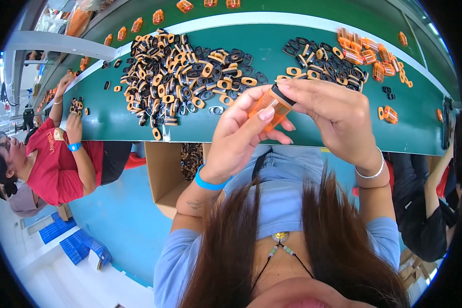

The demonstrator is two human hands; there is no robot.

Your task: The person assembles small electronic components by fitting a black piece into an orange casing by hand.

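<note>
Above the near edge of the green work surface, my left hand [236, 131] is wrapped round a see-through orange plastic bottle [264, 110]. The bottle is tilted, its upper end toward the right. A black ring-shaped piece [283, 95] sits on that end. My right hand [339, 113] is closed over the black ring, with thumb and fingers pressed on it; the fingers partly hide how it fits. Just beyond my hands lies a big heap of black and yellow oval rings [174, 77]. A smaller heap of similar rings [333, 64] lies past my right hand.
Several orange bottles [367, 49] lie at the far right of the green table [272, 41]. More bottles [158, 17] stand along the strip beyond the white rail [251, 18]. A cardboard box [161, 179] with rings is below the table edge. A co-worker in red [61, 164] works at left.
</note>
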